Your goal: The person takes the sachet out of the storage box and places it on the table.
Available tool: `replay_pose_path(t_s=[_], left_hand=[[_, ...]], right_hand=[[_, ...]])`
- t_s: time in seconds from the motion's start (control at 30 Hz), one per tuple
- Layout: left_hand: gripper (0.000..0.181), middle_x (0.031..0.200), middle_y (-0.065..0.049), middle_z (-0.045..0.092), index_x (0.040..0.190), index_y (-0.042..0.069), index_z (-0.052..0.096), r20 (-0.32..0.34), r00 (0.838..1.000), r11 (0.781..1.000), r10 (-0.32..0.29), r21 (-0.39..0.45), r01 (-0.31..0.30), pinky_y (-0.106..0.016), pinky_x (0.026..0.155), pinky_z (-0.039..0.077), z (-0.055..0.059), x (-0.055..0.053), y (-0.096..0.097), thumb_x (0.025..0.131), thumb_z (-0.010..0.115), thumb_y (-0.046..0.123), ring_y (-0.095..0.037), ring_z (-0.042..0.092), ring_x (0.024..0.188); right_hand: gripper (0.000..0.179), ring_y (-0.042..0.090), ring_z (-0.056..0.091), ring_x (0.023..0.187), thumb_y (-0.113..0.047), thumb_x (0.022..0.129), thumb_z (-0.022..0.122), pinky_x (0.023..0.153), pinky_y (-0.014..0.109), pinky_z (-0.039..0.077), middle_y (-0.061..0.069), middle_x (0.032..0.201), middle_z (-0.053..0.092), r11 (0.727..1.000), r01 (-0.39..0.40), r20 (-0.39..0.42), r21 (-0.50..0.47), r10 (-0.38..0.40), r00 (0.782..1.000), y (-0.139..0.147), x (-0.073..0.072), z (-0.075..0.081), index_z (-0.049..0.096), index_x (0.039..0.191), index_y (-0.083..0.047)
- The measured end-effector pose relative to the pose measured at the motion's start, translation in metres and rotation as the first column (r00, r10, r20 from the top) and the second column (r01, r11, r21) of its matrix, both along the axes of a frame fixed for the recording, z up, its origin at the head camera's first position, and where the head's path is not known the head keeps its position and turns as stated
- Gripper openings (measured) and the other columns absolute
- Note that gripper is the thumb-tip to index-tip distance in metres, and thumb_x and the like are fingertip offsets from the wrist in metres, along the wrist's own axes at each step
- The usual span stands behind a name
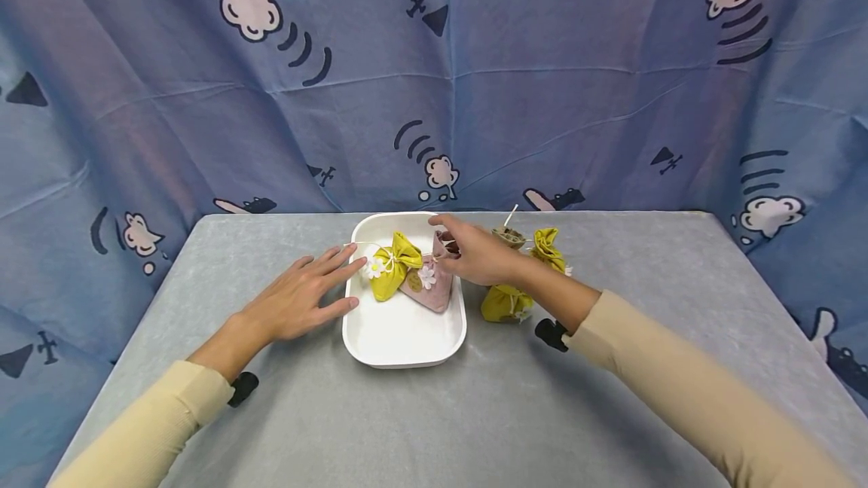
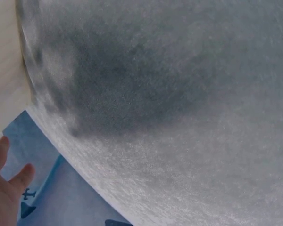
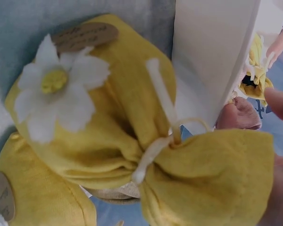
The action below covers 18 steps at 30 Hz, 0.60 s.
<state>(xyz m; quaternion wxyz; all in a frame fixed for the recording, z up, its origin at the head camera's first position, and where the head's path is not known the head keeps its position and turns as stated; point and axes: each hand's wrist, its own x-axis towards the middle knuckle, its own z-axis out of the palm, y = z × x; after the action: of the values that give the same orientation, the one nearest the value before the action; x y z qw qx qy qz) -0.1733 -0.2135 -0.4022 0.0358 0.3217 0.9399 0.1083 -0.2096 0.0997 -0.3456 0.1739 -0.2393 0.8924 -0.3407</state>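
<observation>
A white tray [image 1: 400, 345] holds a yellow drawstring pouch [image 1: 386, 282] with a white flower, beside a pink pouch [image 1: 434, 292] that leans against it. My left hand [image 1: 298, 296] is at the tray's left rim, fingers extended and spread, fingertips near the yellow pouch's white cord. Above the tray's right rim my right hand [image 1: 484, 251] reaches to the pink pouch's mouth. Its thumb and forefinger stand apart there, with no clear pinch visible; the other fingers are hidden. The left wrist view shows only part of the left hand [image 2: 7, 188], at its lower-left edge.
Right of the tray are a lower yellow pouch [image 1: 502, 306], another yellow pouch [image 1: 548, 247] and a greenish-brown pouch [image 1: 508, 236], partly behind my right hand and forearm. A flowered yellow pouch [image 3: 104, 103] fills much of the right wrist view. The grey table [image 1: 407, 428] ends at a patterned blue curtain [image 1: 542, 96].
</observation>
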Motion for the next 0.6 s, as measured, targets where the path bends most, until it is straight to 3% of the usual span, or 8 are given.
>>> replay_pose_path(t_s=[0.33,0.6], left_hand=[[0.070,0.164,-0.003,0.022,0.158,0.024,0.031,0.001,1.000,1.000,0.001,-0.005,-0.001,-0.063,0.109,0.030,-0.001,-0.001,0.000,0.100,0.044,0.060,-0.033,0.027,0.148],[0.069,0.164,-0.004,0.023,0.158,0.023,0.032,-0.014,1.000,1.000,-0.005,0.009,0.005,-0.062,0.109,0.031,-0.002,-0.001,0.000,0.100,0.044,0.059,-0.033,0.028,0.147]], right_hand=[[0.077,0.034,0.049,0.134,0.018,0.085,0.060,0.109,0.042,0.040,0.024,0.141,0.053,0.998,-0.053,0.027,-0.027,0.054,0.998,-0.006,0.003,-0.004,0.029,0.153,-0.001],[0.073,0.031,0.053,0.130,0.021,0.086,0.053,0.104,0.037,0.045,0.023,0.135,0.058,0.996,-0.059,0.055,-0.064,0.063,0.997,-0.012,0.005,-0.009,0.031,0.152,0.000]])
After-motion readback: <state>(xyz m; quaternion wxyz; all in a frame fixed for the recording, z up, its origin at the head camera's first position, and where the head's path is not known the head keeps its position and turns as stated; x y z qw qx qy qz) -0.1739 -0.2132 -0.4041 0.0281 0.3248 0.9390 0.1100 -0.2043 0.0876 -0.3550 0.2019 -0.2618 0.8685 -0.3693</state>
